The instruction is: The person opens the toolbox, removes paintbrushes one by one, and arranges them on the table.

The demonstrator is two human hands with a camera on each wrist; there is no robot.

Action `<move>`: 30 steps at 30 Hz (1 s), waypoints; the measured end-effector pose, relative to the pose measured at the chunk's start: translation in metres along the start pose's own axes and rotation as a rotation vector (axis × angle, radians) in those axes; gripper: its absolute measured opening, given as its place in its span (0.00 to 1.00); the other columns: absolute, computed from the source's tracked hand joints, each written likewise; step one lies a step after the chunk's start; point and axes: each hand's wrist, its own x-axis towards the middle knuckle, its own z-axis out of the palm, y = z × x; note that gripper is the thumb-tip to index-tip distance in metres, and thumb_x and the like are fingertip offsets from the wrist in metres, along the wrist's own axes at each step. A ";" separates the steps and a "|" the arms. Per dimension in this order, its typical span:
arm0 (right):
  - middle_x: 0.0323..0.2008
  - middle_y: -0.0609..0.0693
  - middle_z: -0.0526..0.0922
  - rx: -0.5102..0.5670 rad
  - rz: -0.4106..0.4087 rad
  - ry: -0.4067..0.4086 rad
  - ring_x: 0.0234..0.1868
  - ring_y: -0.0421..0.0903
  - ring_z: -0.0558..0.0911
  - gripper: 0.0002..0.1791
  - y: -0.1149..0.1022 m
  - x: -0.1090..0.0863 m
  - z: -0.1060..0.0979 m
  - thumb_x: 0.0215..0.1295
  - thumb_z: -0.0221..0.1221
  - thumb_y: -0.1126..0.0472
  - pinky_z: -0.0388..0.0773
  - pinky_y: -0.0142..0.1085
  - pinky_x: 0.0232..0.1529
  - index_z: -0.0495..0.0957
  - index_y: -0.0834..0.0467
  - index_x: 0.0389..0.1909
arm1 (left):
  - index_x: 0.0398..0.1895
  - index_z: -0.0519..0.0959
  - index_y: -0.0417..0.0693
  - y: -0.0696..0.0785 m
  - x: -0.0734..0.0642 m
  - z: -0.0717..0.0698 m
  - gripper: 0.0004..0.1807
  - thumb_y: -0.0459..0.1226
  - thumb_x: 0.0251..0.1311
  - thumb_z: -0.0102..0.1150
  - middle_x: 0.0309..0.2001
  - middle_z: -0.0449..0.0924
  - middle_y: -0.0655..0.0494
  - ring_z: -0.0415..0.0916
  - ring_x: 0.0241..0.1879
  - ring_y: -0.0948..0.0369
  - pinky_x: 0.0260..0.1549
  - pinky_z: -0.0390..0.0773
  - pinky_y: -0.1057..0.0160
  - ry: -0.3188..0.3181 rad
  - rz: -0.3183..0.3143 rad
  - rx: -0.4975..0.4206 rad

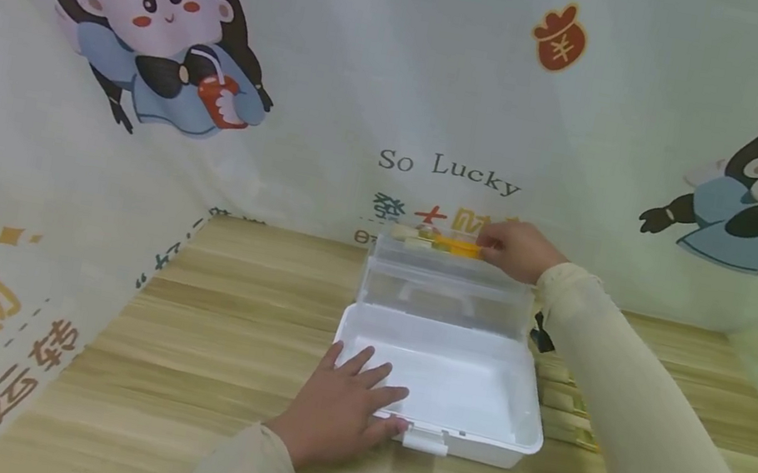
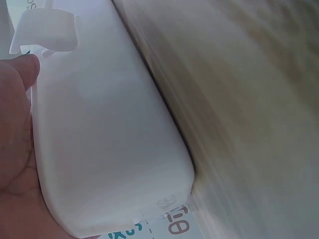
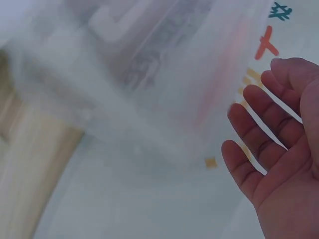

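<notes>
A white plastic box (image 1: 466, 391) stands on the table with its clear lid (image 1: 448, 295) raised at the back. My left hand (image 1: 345, 404) rests over its front left corner, fingers spread straight across the rim. In the left wrist view the thumb (image 2: 27, 69) touches the rim beside the white latch (image 2: 47, 32). My right hand (image 1: 517, 248) is by the lid's top right edge. A yellow brush-like thing (image 1: 457, 247) shows along that edge, right by the fingertips. In the right wrist view the right hand (image 3: 279, 129) has relaxed, parted fingers, nothing visible in them, beside the blurred lid (image 3: 134, 99).
Several brush-like things with gold-coloured parts (image 1: 573, 406) lie to the right of the box, partly hidden by the right sleeve (image 1: 639, 401). A printed cloth (image 1: 346, 78) rises at the back and sides of the wood-grain table (image 1: 236, 313).
</notes>
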 end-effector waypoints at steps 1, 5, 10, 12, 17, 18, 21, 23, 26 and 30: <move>0.45 0.58 0.85 0.004 0.002 0.003 0.47 0.54 0.81 0.11 0.000 0.005 0.002 0.69 0.59 0.63 0.75 0.49 0.53 0.83 0.63 0.47 | 0.65 0.77 0.66 0.000 0.001 0.000 0.32 0.65 0.72 0.32 0.67 0.72 0.55 0.61 0.71 0.47 0.67 0.52 0.35 0.000 0.001 -0.001; 0.45 0.56 0.85 0.037 0.049 0.000 0.45 0.52 0.80 0.11 -0.004 0.018 0.017 0.68 0.60 0.62 0.75 0.48 0.52 0.83 0.62 0.47 | 0.64 0.77 0.66 0.000 -0.001 0.001 0.32 0.66 0.71 0.32 0.66 0.73 0.55 0.61 0.71 0.47 0.66 0.53 0.34 0.000 0.005 -0.008; 0.43 0.55 0.85 0.104 0.094 0.025 0.44 0.51 0.79 0.11 -0.011 0.023 0.040 0.69 0.58 0.60 0.75 0.46 0.51 0.83 0.62 0.46 | 0.63 0.77 0.66 0.000 -0.006 0.006 0.31 0.65 0.71 0.33 0.65 0.74 0.55 0.63 0.70 0.47 0.65 0.55 0.34 0.012 -0.005 -0.007; 0.45 0.55 0.85 0.130 0.121 0.044 0.46 0.51 0.79 0.13 -0.012 0.023 0.045 0.71 0.56 0.59 0.74 0.47 0.52 0.83 0.61 0.48 | 0.63 0.78 0.66 -0.001 -0.007 0.006 0.31 0.65 0.72 0.32 0.65 0.74 0.56 0.63 0.70 0.48 0.65 0.55 0.35 0.021 -0.006 -0.007; 0.46 0.56 0.84 0.128 0.137 0.103 0.45 0.53 0.78 0.16 -0.012 0.022 0.047 0.73 0.52 0.58 0.73 0.48 0.52 0.83 0.62 0.49 | 0.63 0.78 0.65 -0.002 -0.001 0.002 0.32 0.65 0.72 0.32 0.65 0.74 0.55 0.63 0.70 0.47 0.66 0.54 0.34 0.045 0.004 -0.016; 0.46 0.56 0.84 0.122 0.129 0.108 0.45 0.53 0.77 0.16 -0.012 0.022 0.048 0.73 0.51 0.58 0.73 0.47 0.52 0.84 0.62 0.48 | 0.63 0.78 0.65 -0.002 -0.001 0.002 0.32 0.65 0.72 0.32 0.65 0.74 0.54 0.63 0.70 0.47 0.66 0.54 0.34 0.045 0.003 -0.018; 0.44 0.57 0.84 0.102 0.105 0.118 0.44 0.53 0.77 0.17 -0.011 0.022 0.048 0.73 0.50 0.58 0.73 0.48 0.51 0.84 0.63 0.47 | 0.63 0.78 0.65 -0.001 0.000 0.001 0.32 0.65 0.71 0.33 0.65 0.74 0.54 0.63 0.70 0.47 0.65 0.54 0.34 0.037 -0.002 -0.017; 0.43 0.57 0.84 0.099 0.104 0.118 0.43 0.53 0.77 0.17 -0.009 0.022 0.049 0.73 0.49 0.59 0.73 0.48 0.51 0.84 0.63 0.47 | 0.63 0.78 0.65 0.000 0.001 0.001 0.32 0.65 0.71 0.33 0.66 0.74 0.55 0.62 0.70 0.47 0.66 0.53 0.34 0.030 -0.001 -0.016; 0.41 0.56 0.83 0.097 0.114 0.124 0.41 0.52 0.76 0.17 -0.007 0.019 0.049 0.74 0.49 0.59 0.73 0.47 0.49 0.84 0.63 0.45 | 0.64 0.78 0.65 0.001 0.003 0.002 0.32 0.65 0.71 0.32 0.66 0.73 0.54 0.62 0.70 0.47 0.66 0.53 0.34 0.026 0.008 -0.021; 0.34 0.54 0.79 0.137 0.101 0.132 0.35 0.50 0.74 0.14 -0.008 0.016 0.049 0.73 0.49 0.59 0.72 0.44 0.40 0.80 0.62 0.37 | 0.63 0.78 0.65 0.001 0.003 0.003 0.31 0.65 0.71 0.34 0.66 0.74 0.55 0.62 0.70 0.47 0.66 0.53 0.35 0.025 -0.007 -0.019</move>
